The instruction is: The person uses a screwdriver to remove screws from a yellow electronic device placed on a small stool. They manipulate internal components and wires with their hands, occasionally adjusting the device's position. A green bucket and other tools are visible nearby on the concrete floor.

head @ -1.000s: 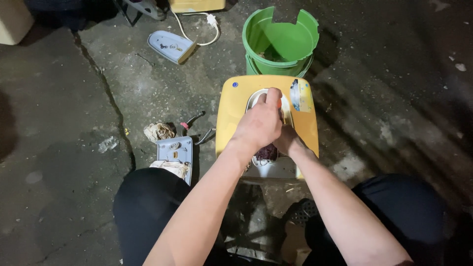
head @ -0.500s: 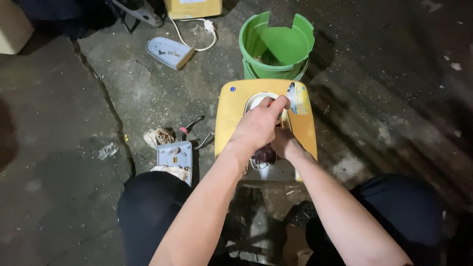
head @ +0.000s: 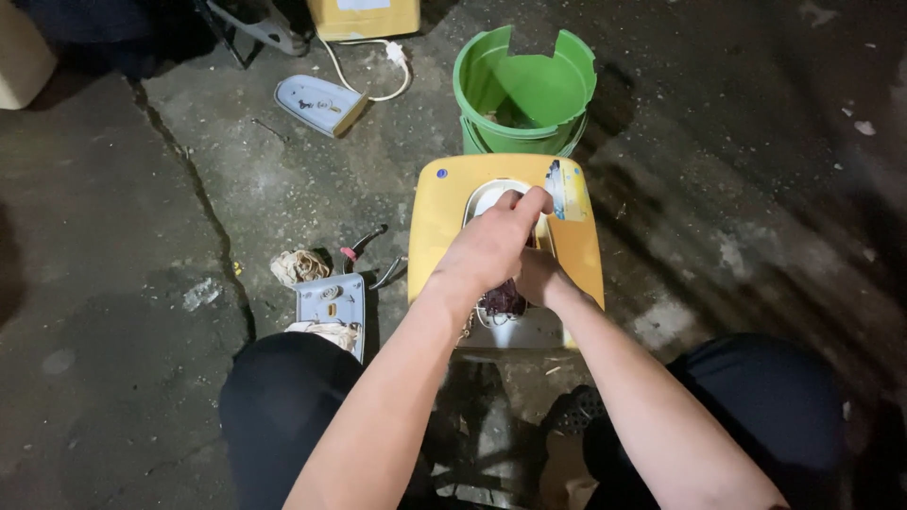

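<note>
Both hands work over a yellow appliance [head: 444,236] on the floor: left hand [head: 491,247] clenched on it, right hand [head: 534,279] grip hidden beneath.

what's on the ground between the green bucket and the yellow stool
Nothing shows there in the head view: the green bucket stands right behind the yellow stool, with hardly any gap. Both hands, left and right, work on the stool's top.

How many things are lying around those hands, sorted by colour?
Yellow: 1, the square yellow plastic stool under the left hand and right hand.
Green: 1, the notched green plastic bucket.
Pale blue: 2, the iron-shaped casing and the flat plate.
Total: 4
</note>
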